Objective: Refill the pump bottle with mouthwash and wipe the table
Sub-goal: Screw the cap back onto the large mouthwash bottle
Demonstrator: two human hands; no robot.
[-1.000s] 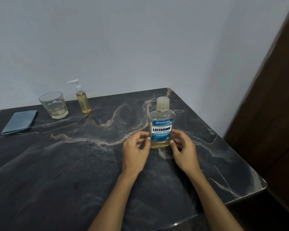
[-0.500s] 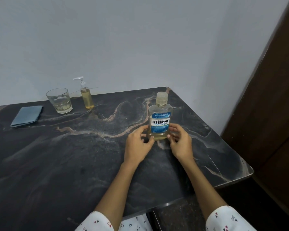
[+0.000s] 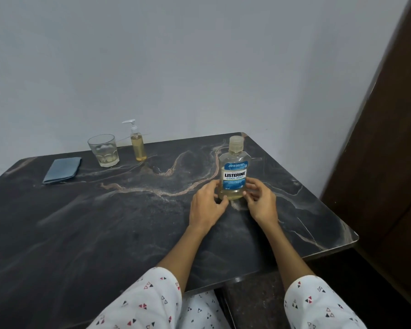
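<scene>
Camera pulls back; both hands stay put: left hand (image 3: 208,205) and right hand (image 3: 261,201) grip the capped mouthwash bottle (image 3: 234,172) upright on the bench (image 3: 105,222). Pump bottle (image 3: 138,144) far back, untouched.

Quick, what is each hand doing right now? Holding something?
Left hand: fingers curled round the base of the mouthwash bottle, holding it.
Right hand: holding the same bottle from the other side.
</scene>
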